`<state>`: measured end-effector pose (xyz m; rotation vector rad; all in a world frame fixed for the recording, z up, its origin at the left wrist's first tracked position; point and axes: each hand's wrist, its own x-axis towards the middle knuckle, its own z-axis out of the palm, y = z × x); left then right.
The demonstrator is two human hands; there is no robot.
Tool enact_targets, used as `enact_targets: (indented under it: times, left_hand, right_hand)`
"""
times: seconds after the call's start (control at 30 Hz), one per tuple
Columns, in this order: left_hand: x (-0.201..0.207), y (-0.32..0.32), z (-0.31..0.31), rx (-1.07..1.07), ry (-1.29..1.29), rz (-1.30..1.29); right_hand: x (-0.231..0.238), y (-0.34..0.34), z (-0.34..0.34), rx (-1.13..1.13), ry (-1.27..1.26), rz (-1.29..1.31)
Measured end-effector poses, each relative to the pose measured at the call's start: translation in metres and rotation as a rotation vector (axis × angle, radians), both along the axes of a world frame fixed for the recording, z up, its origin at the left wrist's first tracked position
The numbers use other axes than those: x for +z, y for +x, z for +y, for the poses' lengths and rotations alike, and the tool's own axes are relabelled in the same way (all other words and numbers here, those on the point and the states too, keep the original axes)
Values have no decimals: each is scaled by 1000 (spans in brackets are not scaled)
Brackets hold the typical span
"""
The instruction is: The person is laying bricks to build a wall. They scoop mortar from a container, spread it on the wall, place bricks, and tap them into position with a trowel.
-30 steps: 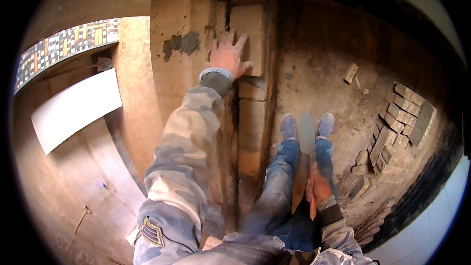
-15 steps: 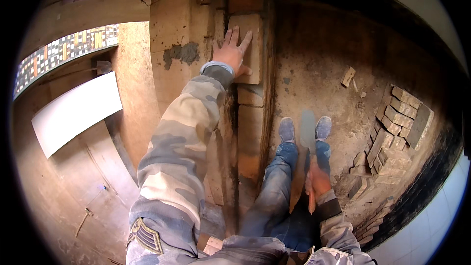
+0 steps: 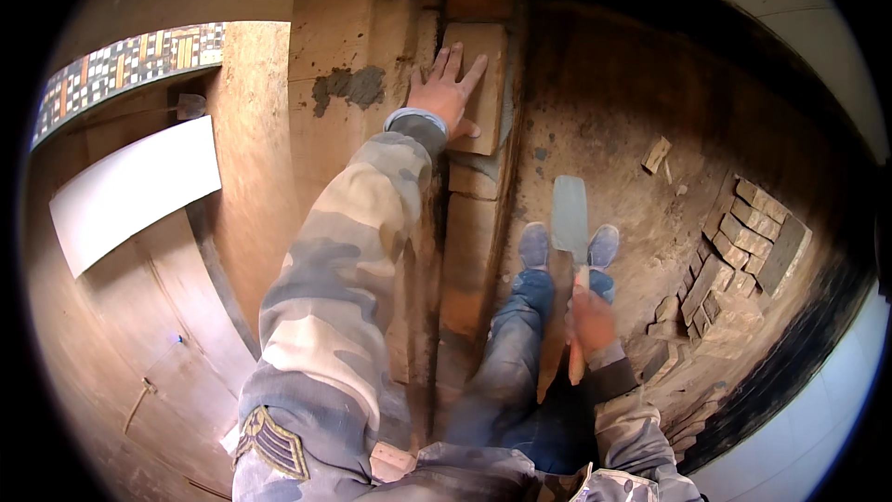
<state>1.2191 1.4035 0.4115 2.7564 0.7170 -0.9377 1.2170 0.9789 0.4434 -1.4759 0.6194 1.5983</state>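
My left hand lies with spread fingers on a pale brick, its palm toward the brick's left side. This brick sits on top of a narrow brick wall, and grey mortar shows along its right edge and below its near end. Lower down, in front of my legs, my right hand is wrapped round the wooden handle of a trowel. The trowel's flat grey blade points away from me, above and between my shoes, apart from the wall.
Stacked bricks stand on the floor at the right, with a loose brick piece farther off. Left of the wall, a wooden board surface carries a mortar smear. A white sheet lies at the far left.
My right hand has moved the trowel forward and slightly left, and its blade faces up more broadly. My left hand stays on the brick; the view has shifted a little.
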Motion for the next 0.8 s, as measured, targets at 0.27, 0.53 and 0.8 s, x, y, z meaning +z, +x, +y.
enact_targets:
  times: [0.27, 0.53, 0.8]
  left_hand:
    - [5, 1, 6, 13, 0, 63]
    - [5, 3, 6, -45, 25, 77]
    - [1, 5, 2, -44, 25, 79]
  right_hand:
    - [6, 21, -6, 240, 37, -215]
    - [5, 45, 6, 141, 22, -224]
    - [-15, 45, 96, -60, 179, -251]
